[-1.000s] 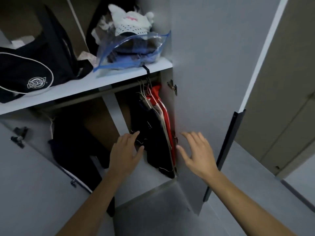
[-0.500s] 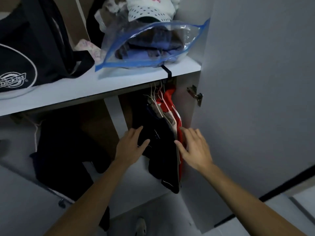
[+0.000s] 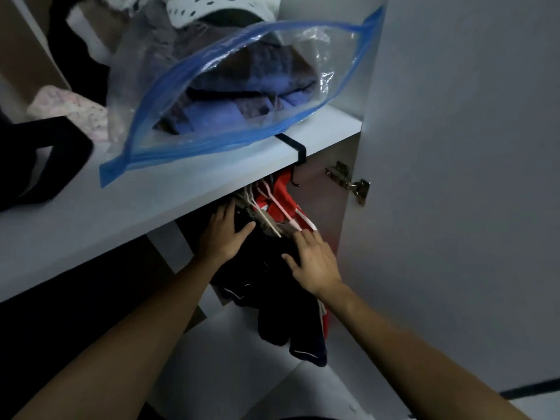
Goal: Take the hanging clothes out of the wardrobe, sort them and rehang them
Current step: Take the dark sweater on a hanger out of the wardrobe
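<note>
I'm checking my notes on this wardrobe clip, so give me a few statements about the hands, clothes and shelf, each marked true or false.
1. Both hands reach the hanging clothes under the shelf. True.
2. The left hand holds a hanger lifted clear of the wardrobe. False: it rests open on the dark garment.
3. A blue-edged plastic bag lies on the shelf. True.
4. The red garment hangs leftmost. False: it is rightmost.
5. The right hand grips the door hinge. False: it lies on the clothes.

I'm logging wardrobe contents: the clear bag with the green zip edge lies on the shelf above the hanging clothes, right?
Not quite: the bag's zip edge is blue, not green, as the head view shows. The rest holds: it lies on the shelf above the hanging clothes.
</note>
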